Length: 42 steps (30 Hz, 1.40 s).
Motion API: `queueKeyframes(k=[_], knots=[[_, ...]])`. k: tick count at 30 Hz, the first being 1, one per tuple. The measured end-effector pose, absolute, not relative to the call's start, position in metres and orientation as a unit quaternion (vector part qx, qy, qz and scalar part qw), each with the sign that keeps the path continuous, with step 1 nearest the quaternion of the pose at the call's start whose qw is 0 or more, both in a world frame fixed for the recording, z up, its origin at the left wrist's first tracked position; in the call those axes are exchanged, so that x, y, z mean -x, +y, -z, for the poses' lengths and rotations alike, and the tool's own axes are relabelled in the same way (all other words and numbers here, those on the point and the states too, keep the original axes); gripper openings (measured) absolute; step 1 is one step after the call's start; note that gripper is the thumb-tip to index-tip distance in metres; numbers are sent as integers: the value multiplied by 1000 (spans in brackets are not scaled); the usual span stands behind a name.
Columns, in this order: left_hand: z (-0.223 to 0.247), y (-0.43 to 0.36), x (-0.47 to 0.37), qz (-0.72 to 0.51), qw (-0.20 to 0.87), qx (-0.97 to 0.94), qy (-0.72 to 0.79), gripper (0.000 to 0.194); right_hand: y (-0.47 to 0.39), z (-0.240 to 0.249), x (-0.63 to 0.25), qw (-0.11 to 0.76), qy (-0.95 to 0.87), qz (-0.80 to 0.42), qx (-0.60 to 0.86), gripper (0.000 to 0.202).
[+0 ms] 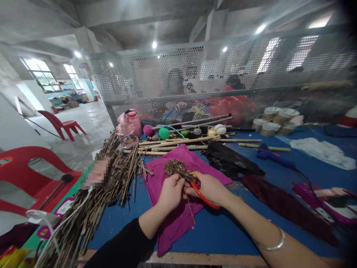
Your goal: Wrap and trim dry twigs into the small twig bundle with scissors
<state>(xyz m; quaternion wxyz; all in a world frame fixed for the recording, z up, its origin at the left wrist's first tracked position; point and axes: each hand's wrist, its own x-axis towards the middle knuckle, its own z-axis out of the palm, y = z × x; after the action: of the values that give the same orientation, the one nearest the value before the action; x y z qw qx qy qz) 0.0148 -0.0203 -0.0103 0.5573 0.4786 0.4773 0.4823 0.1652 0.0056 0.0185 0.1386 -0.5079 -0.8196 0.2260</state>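
Note:
Over a magenta cloth (178,158) on the blue table, my right hand (209,188) grips red-handled scissors (205,199), their dark blades pointing up and left. My left hand (172,190) is closed beside the blades, pinching a thin dried stalk (191,212) whose lower part hangs below the fingers toward me. The fingertips of both hands almost meet, so the stalk's upper end is hard to see. Just beyond the blades, a small heap of chopped brown stalk pieces (174,166) lies on the cloth.
A large pile of dried stalks (111,186) covers the table's left side. Sticks (178,140), yarn balls (164,133) and a pink jug (129,128) line the back. Dark cloths (232,158), a blue corded tool (275,157) and lidded tubs (270,128) are on the right. A perforated screen (195,87) stands behind.

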Motion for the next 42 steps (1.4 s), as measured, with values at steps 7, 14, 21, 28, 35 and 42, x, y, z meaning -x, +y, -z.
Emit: queueKeyframes(k=[7, 14, 21, 28, 35, 42], knots=[[9, -19, -15, -492, 562, -462, 478, 19, 10, -9, -164, 144, -814, -210, 522, 36], [4, -18, -13, -487, 549, -473, 487, 14, 17, -5, -163, 145, -822, -187, 518, 33], [6, -16, -10, -491, 539, -491, 477, 14, 21, -7, -162, 138, -838, -133, 511, 28], [7, -15, -9, -499, 521, -496, 483, 14, 21, -13, -159, 147, -847, -99, 500, 31], [-2, -17, -8, -502, 571, -465, 452, 24, 26, -13, -160, 154, -837, -98, 516, 34], [0, -12, -5, -521, 581, -431, 452, 32, 29, -6, -166, 164, -834, -111, 515, 38]])
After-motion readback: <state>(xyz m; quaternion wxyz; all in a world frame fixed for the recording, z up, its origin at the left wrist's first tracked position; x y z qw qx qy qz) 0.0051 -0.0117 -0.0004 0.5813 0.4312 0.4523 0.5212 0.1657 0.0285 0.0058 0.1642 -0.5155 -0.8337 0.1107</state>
